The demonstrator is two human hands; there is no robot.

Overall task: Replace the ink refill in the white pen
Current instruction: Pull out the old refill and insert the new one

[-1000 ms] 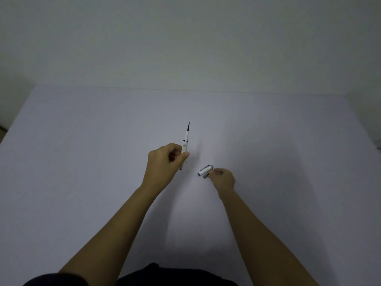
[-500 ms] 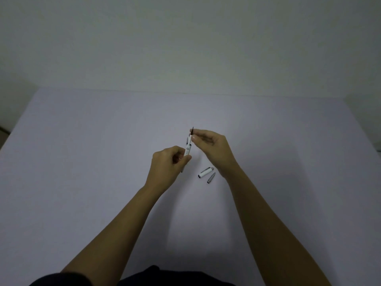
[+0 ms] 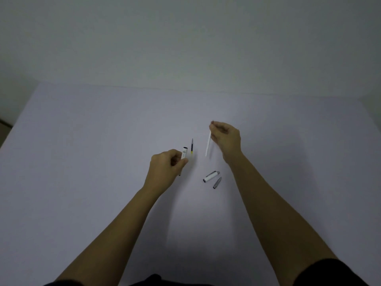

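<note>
My left hand grips the white pen barrel, whose open end points up and away from me. Up and to the right, my right hand pinches the top of a thin white refill, which hangs down clear of the barrel. A dark refill with a yellowish lower end shows just right of the barrel, apart from both hands. The white pen cap and a grey tip cone lie side by side on the table below my right hand.
The pale table stretches wide on both sides. Its far edge meets a plain wall. My forearms reach in from the bottom of the view.
My right hand left the cap and cone on the table, went to the pen's tip, and drew the thin white refill out, up and to the right. The left hand stayed put.
</note>
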